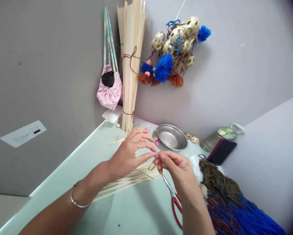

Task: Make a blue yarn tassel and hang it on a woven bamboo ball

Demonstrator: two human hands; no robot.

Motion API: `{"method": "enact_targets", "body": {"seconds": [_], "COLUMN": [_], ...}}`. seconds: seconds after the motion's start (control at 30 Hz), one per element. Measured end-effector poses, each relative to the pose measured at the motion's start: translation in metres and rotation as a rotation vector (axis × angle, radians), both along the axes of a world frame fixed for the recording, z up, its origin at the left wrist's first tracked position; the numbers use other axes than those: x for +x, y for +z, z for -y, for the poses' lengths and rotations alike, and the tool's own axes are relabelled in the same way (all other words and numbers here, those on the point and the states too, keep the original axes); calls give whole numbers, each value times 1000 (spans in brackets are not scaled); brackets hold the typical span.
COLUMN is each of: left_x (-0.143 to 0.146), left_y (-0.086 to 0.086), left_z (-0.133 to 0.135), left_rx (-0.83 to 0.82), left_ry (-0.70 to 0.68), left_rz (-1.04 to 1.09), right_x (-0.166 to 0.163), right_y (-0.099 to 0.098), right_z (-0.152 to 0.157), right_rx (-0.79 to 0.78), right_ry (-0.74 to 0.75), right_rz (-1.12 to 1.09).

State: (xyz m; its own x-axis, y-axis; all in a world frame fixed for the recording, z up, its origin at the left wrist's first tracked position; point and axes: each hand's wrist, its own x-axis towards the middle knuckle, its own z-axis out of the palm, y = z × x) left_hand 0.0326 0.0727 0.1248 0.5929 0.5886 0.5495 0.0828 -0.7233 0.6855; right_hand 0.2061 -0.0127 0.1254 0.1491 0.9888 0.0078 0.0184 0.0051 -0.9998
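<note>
My right hand [174, 164] pinches a thin pale bamboo strip [152, 166], bent into a small loop below the fingertips. My left hand [134, 147] has its fingers stretched apart. Its thumb and index tips come close to the pinch; whether they touch the strip I cannot tell. Beneath both hands, several long flat bamboo strips [117, 187] lie on the pale green table [97, 218]. Red-handled scissors [177, 209] rest partly hidden behind my right wrist, blades pointing toward the fingers.
Behind the hands sits a metal bowl [173, 137] beside small woven balls [194, 139]. A tied bundle of strips [130, 71] leans in the corner. Woven balls with tassels [180, 45] hang on the wall. A bottle [214, 138], phone [222, 151] and yarn [246, 212] are at right.
</note>
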Motion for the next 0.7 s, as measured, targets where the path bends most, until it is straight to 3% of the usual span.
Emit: {"method": "enact_targets", "body": {"seconds": [0.13,0.23,0.3,0.5,0.63,0.7], "left_x": [4,6,8,8,6,6], "left_y": [-2,-3,-4,0,3,2], "left_z": [5,8,10,13,15,15], "left_rx": [260,342,290,-141,-196,-242], "left_ry": [88,89,88,-50,-249,-262], "left_rz": [-76,-105,-72,118,117,136], "right_x": [-1,-3,-3,3,7,8], "right_y": [0,0,1,2,1,1], "right_z": [1,3,3,1,0,0], "right_rx": [1,-7,-2,5,24,38], "right_ry": [-14,-20,-2,42,48,49], "right_rz": [103,176,162,-119,-164,-163]}}
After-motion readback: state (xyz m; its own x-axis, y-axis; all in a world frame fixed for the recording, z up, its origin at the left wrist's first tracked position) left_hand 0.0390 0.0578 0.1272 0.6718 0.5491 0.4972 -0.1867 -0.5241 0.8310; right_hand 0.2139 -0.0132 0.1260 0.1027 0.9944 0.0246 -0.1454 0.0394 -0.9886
